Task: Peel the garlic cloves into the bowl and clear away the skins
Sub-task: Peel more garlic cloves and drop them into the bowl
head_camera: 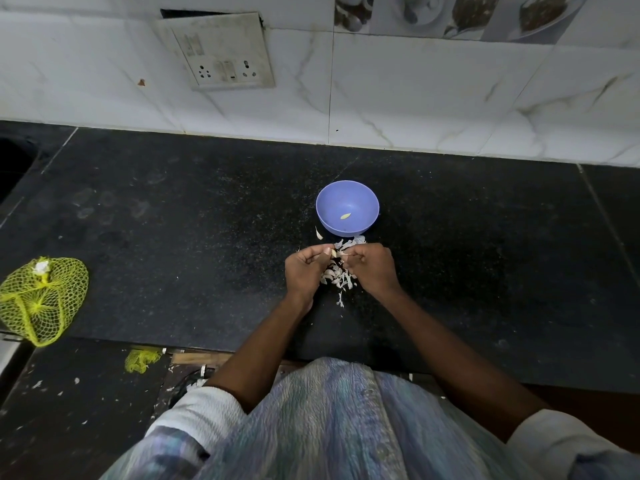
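Observation:
A blue bowl [347,208] stands on the black counter, with one peeled garlic clove [345,216] lying inside it. Just in front of the bowl, my left hand [306,270] and my right hand [371,268] meet fingertip to fingertip. A small garlic clove [334,253] is pinched between my left thumb and fingers. My right fingers pinch a strip of its skin. A heap of white garlic skins [337,277] lies on the counter under and between both hands. One loose skin [319,233] lies left of the bowl.
A yellow net bag [41,299] lies at the counter's left front edge. A scrap of yellow net [142,360] and skin flakes lie on the floor below. A tiled wall with a socket plate [221,53] rises behind the black counter [173,220].

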